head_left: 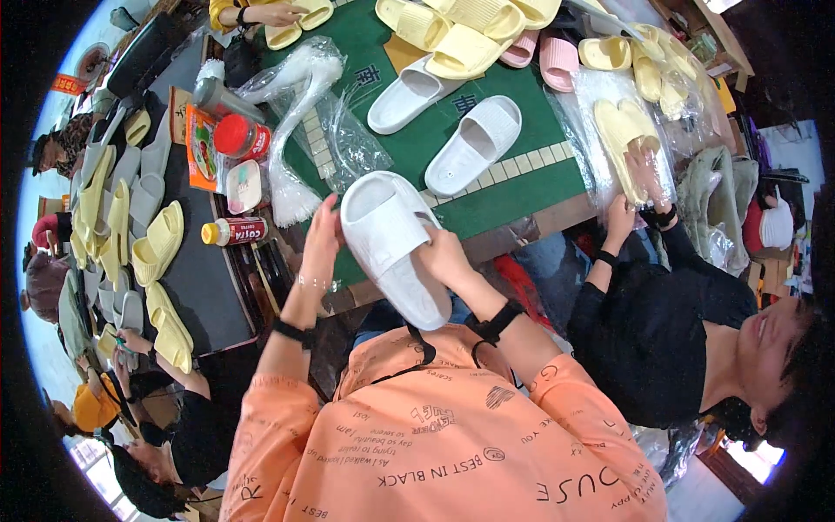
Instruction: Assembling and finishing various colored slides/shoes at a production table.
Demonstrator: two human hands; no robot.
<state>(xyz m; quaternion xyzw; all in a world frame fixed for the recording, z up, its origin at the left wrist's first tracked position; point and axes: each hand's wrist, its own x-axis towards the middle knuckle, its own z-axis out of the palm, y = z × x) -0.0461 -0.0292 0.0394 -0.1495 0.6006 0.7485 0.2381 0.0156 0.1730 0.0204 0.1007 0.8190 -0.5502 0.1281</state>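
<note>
A light grey slide slipper [383, 228] is tilted up in front of my chest at the table's near edge. My right hand [445, 259] grips it from the right, its fingers at the opening of the strap and partly hidden there. Just left of the slipper, my left hand [323, 240] has its fingers stretched out and holds nothing. Two more grey slippers lie on the green table top [541, 190]: one grey slipper [475, 144] at the centre, another grey slipper [409, 94] behind it, partly under yellow slippers [474, 48].
Clear plastic bags [300, 113], a red-lidded jar [241, 137] and a drink bottle [235, 231] stand left. Pink slippers [558, 63] lie at the back. A co-worker's hands [619, 217] at right handle a bagged yellow slipper pair [622, 130]. Another table [209, 300] bears several slippers.
</note>
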